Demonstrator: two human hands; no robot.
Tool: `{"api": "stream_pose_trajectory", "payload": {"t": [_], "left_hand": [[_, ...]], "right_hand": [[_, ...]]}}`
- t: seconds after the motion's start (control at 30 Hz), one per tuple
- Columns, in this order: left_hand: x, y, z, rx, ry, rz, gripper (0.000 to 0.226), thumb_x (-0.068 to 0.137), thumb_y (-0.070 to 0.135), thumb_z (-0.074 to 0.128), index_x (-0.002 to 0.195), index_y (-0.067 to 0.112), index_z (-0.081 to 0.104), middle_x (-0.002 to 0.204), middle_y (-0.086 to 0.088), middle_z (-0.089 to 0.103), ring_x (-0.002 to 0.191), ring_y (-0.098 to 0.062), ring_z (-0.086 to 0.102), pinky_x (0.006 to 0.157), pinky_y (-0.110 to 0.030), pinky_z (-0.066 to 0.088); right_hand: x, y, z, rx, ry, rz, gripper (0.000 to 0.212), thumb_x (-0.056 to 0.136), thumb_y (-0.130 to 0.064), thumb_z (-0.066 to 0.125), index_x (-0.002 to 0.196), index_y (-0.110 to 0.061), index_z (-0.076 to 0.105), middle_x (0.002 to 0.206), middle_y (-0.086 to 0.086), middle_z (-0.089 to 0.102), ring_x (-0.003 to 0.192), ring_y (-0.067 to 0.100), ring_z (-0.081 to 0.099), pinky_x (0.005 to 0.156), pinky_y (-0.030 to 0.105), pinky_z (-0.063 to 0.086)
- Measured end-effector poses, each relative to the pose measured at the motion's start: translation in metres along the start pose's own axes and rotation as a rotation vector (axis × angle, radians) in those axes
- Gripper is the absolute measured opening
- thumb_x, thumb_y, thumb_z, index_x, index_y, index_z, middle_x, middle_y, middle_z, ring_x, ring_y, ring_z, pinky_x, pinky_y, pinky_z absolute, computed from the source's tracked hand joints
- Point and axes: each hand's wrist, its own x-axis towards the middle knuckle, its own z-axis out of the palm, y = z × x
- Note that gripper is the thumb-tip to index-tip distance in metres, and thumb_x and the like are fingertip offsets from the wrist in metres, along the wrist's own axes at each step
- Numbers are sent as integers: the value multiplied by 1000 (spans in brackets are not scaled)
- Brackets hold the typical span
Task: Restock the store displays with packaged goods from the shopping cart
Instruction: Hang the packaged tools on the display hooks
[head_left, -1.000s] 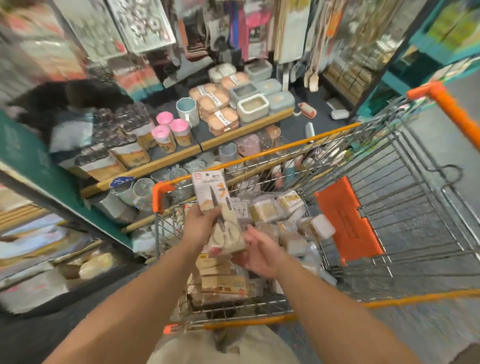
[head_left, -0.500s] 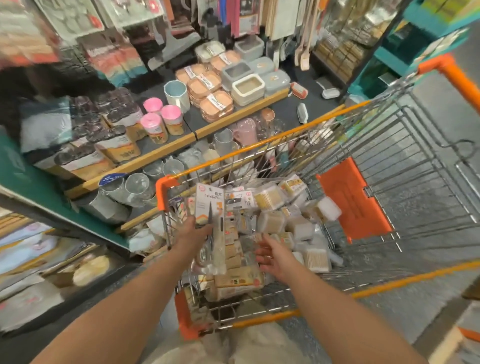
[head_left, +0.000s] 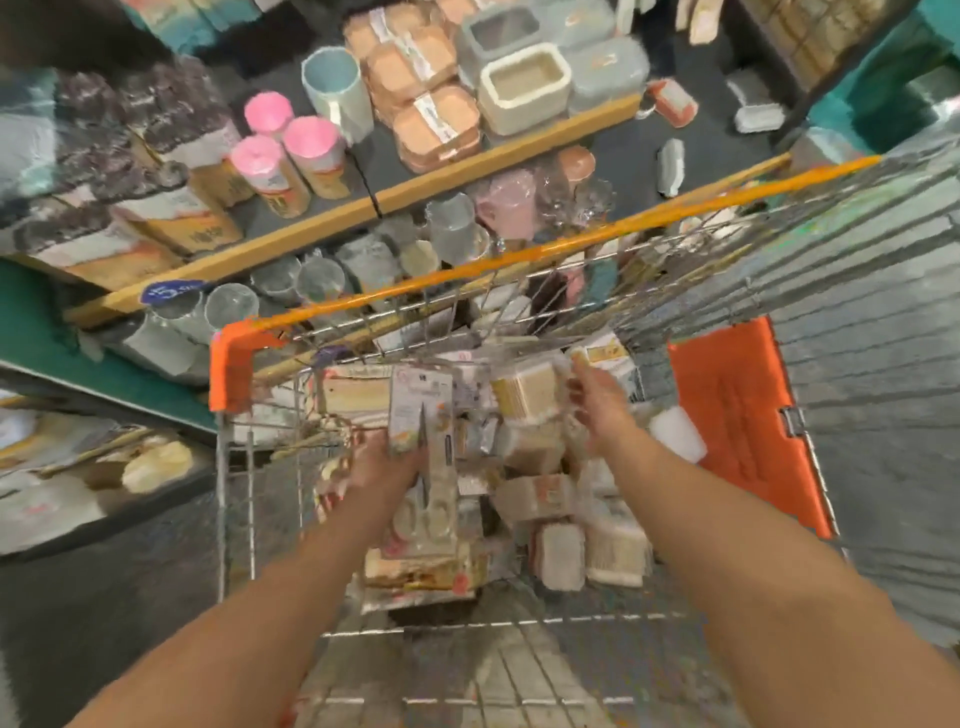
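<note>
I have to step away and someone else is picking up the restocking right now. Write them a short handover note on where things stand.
Left hand: grips a carded scissors pack, held upright over the shopping cart.
Right hand: open, holds nothing, reaching over the boxed goods at the far end of the cart.
Goods: the cart is piled with small packaged boxes. The display shelf beyond the cart's far rim carries jars, cups and containers.
Done: one pack lifted out.
Left: hang or shelve the scissors pack, then move the remaining boxes to their displays.
</note>
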Motion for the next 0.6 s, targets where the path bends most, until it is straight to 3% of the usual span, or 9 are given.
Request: {"api": "stream_pose_trajectory", "payload": {"t": [0.07,0.13,0.2,0.27,0.3,0.37,0.47,0.53,0.6], "left_hand": [[2,5,17,17,35,-29,24,88,22,69,102,8,56,86,-12,65,77,-23,62,49,-19,41],[4,4,34,-8,19,-18,48,87,33,72,125,8,56,113,-18,68,101,-32,65,74,-32,52],[3,3,44,-13,40,-25,45,87,35,72,125,17,57,115,-10,69,106,-30,65,88,-39,51],[5,-1,51,-28,69,-31,28,89,29,72,112,24,56,101,-1,70,90,-21,67,78,-34,53],[4,-1,54,-23,76,-29,26,89,28,71,109,24,55,96,3,68,83,-15,66,73,-31,51],[-1,-1,55,-27,85,-17,27,89,28,71,111,21,56,99,2,68,83,-16,66,76,-32,53],[-6,2,52,-61,71,-14,37,90,28,70,123,16,56,112,-3,68,88,-18,64,82,-34,51],[-10,5,50,-117,75,1,47,90,28,70,132,13,53,119,-5,67,87,-17,62,81,-31,47],[-16,10,48,-177,82,19,48,89,30,71,131,13,54,117,-4,67,89,-16,63,82,-31,46]], "right_hand": [[24,-8,-2,-36,-25,23,21,98,-33,56,86,-16,59,74,-1,57,63,14,52,54,25,39],[48,-9,2,-43,-38,75,29,96,-37,57,76,-16,58,70,3,53,57,18,47,52,28,37],[76,-2,11,-66,-52,84,40,90,-53,59,75,-15,60,72,4,58,60,22,52,55,30,41],[100,5,20,-103,-88,126,68,70,-78,63,90,-13,70,89,6,70,81,28,66,75,40,55],[100,3,24,-131,-109,128,73,68,-77,63,101,-13,71,100,6,71,90,27,67,86,45,56],[84,-7,29,-186,-145,98,57,89,-56,58,119,-8,65,109,8,67,92,22,62,88,38,55],[77,-7,25,-163,-125,81,42,98,-30,52,127,0,60,103,10,59,86,21,56,68,28,49],[63,-9,17,-130,-90,65,36,98,-23,51,122,0,61,98,8,58,77,20,56,63,25,46],[45,-7,6,-95,-39,79,26,95,-25,54,110,-7,66,93,7,61,78,21,58,72,29,51]]}}
